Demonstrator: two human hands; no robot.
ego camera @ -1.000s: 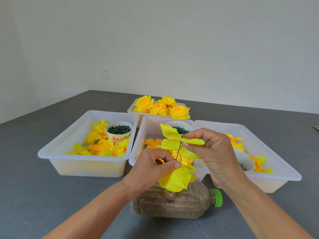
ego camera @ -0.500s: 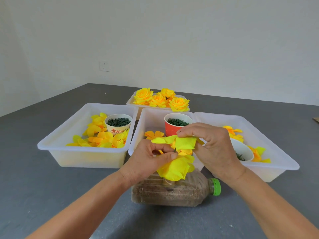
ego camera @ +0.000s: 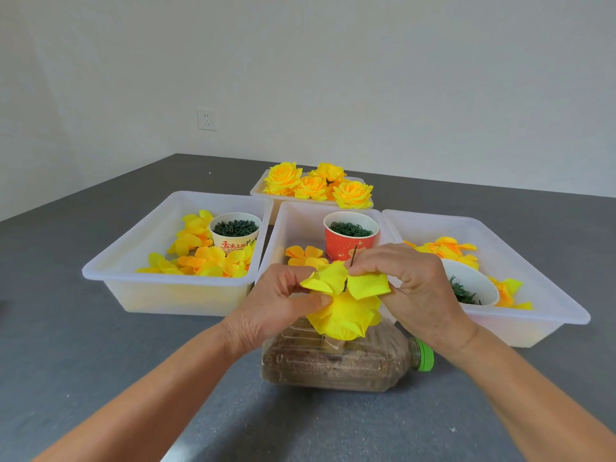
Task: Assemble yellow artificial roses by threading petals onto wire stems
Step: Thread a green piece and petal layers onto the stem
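Four finished roses (ego camera: 318,185) are seen in the far tray (ego camera: 258,193); a fifth is part-built. A petal layer (ego camera: 346,283) is threaded on the wire (ego camera: 353,255) above the lower bloom (ego camera: 345,316); the left hand (ego camera: 278,300) pinches it in its grip, the right hand (ego camera: 405,283) likewise (wire tip protruding). Loose petals (ego camera: 203,260) remain in the left tray (ego camera: 100,278); much work is judged outstanding.

Both forearms are bare to the frame edge, with no sleeves visible.
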